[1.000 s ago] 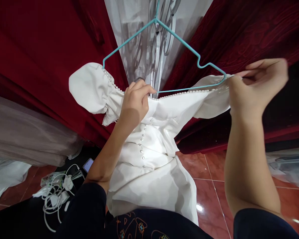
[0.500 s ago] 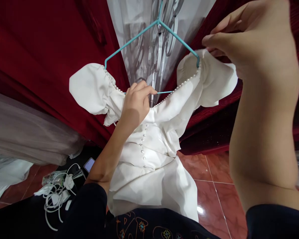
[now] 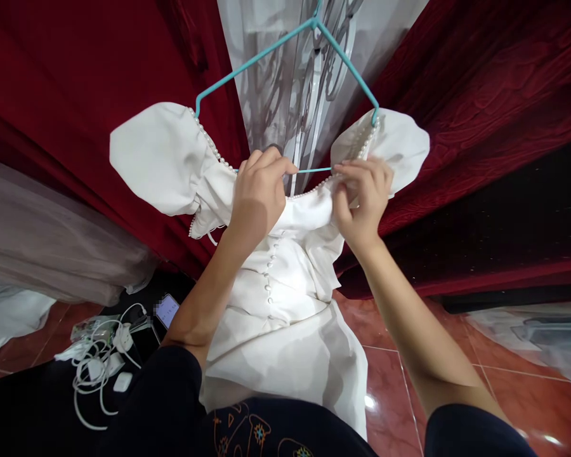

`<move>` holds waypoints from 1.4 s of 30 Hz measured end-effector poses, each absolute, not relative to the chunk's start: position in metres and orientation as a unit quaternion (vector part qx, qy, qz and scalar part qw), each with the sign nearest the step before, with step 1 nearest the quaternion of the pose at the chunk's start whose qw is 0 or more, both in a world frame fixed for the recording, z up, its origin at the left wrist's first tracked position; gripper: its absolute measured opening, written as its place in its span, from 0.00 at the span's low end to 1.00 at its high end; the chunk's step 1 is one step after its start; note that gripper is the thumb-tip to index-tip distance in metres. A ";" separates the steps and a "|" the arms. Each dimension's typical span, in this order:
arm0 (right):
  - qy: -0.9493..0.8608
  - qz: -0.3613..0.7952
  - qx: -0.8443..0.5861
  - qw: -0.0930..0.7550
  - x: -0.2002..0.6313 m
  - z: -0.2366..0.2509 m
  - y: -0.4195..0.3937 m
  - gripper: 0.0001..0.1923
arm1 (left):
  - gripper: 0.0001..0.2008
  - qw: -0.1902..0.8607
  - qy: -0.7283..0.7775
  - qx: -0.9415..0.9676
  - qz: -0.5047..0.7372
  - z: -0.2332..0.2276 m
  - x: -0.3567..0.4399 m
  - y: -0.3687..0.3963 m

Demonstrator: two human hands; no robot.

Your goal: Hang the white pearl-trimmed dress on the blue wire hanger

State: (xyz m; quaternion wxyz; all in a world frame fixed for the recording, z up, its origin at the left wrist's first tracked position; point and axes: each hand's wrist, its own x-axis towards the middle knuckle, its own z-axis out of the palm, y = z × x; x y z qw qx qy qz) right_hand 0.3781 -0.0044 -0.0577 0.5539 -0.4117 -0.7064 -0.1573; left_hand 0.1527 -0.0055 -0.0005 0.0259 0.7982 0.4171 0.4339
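**Seating a white dress on a wire hanger**

The dress [image 3: 285, 298] hangs at the centre of the frame from a teal hanger [image 3: 271, 57], whose hook runs out of view at the top. Both puffed sleeves are over the hanger's ends, at upper left and upper right. The left hand [image 3: 259, 197] is closed on the neckline [image 3: 309, 188] and the hanger's lower bar together, just left of centre. The right hand [image 3: 361, 193] pinches the pearl-trimmed neckline just beside it, fingers [image 3: 356, 170] folded over the edge.

To do this well, I judge the grip should stay on the cloth behind the pearl trim, not on the beads, which could snag or pull loose. The left hand best steadies the bar while the right smooths the edge outward, so the neckline lies even and the button row [image 3: 269, 273] falls straight down the middle. The right sleeve [image 3: 400, 143] looks more bunched than the left sleeve [image 3: 157, 155]; evening them would keep the dress from sliding off.

Red curtains [image 3: 76, 82] hang behind; white cables [image 3: 98, 365] lie on the floor [image 3: 457, 355] at lower left.
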 end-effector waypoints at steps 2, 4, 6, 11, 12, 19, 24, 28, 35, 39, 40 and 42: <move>-0.695 -0.145 -0.419 0.566 0.376 -0.077 -0.010 0.18 | 0.18 0.026 0.417 0.797 0.436 0.001 0.152 -0.006; -0.674 -0.148 -0.411 0.595 0.372 -0.080 -0.020 0.18 | 0.18 0.028 0.412 0.800 0.436 0.004 0.153 -0.008; -0.656 -0.157 -0.380 0.633 0.369 -0.068 -0.030 0.18 | 0.17 0.035 0.403 0.807 0.431 0.007 0.156 -0.011; -0.734 -0.108 -0.410 0.530 0.359 -0.023 -0.031 0.17 | 0.17 0.049 0.391 0.814 0.427 0.011 0.164 -0.018; -0.752 -0.091 -0.430 0.492 0.357 -0.019 -0.027 0.16 | 0.17 0.046 0.393 0.814 0.426 0.010 0.164 -0.018; -0.737 -0.158 -0.457 0.472 0.337 -0.033 -0.020 0.13 | 0.15 0.025 0.341 0.815 0.468 0.004 0.151 -0.034; -0.736 -0.147 -0.448 0.486 0.329 -0.029 -0.036 0.16 | 0.09 -0.138 0.359 0.695 0.608 0.017 0.111 -0.039; -0.737 -0.148 -0.444 0.488 0.330 -0.031 -0.031 0.18 | 0.37 -0.141 0.429 0.691 0.564 0.026 0.076 -0.010; -0.716 -0.145 -0.469 0.497 0.341 -0.034 -0.025 0.18 | 0.07 -0.051 0.526 0.667 0.525 0.023 0.068 0.028; -0.716 -0.150 -0.474 0.490 0.346 -0.028 -0.031 0.17 | 0.09 -0.039 0.556 0.634 0.536 0.028 0.056 0.036; -0.719 -0.151 -0.475 0.484 0.347 -0.027 -0.032 0.17 | 0.10 -0.048 0.563 0.621 0.543 0.027 0.048 0.042; -0.723 -0.152 -0.475 0.478 0.346 -0.025 -0.033 0.16 | 0.12 -0.061 0.571 0.589 0.569 0.023 0.030 0.056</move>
